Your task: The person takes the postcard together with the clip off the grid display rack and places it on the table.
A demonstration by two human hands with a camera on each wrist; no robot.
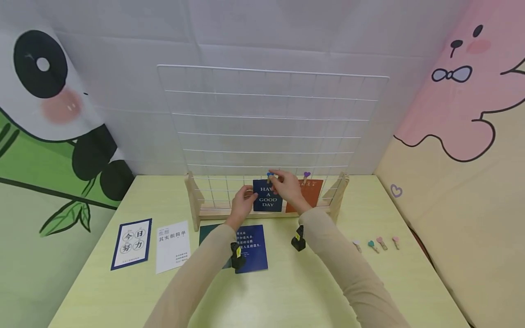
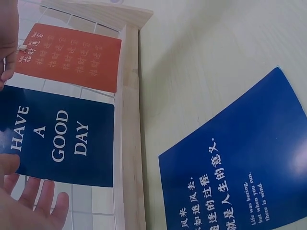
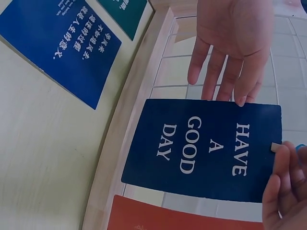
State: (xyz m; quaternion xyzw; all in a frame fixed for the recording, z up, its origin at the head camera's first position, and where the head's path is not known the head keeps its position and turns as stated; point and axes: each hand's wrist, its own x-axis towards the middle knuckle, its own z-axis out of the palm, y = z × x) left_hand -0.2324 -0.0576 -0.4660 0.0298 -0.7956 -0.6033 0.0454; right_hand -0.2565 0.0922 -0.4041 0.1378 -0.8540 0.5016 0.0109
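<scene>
A navy card [image 1: 267, 206] reading "HAVE A GOOD DAY" stands against the lower part of a white wire grid [image 1: 270, 119]. My left hand [image 1: 243, 204] pinches the card's left edge, thumb in front and other fingers behind. At the card's top edge is a small wooden clip [image 3: 276, 147] with a blue top [image 1: 269, 174]; my right hand [image 1: 288, 187] pinches it, and the fingers partly hide it. Just to the right, an orange-red card [image 1: 312, 190] hangs from the grid under a clip with a purple heart [image 1: 306, 175].
The grid stands in a wooden base [image 1: 262, 215]. A blue card [image 1: 253, 250] overlaps a green card [image 1: 207, 233] in front. Two white cards, one blue-bordered [image 1: 131, 243] and one plain [image 1: 173, 246], lie left. Several heart clips [image 1: 382, 243] lie right.
</scene>
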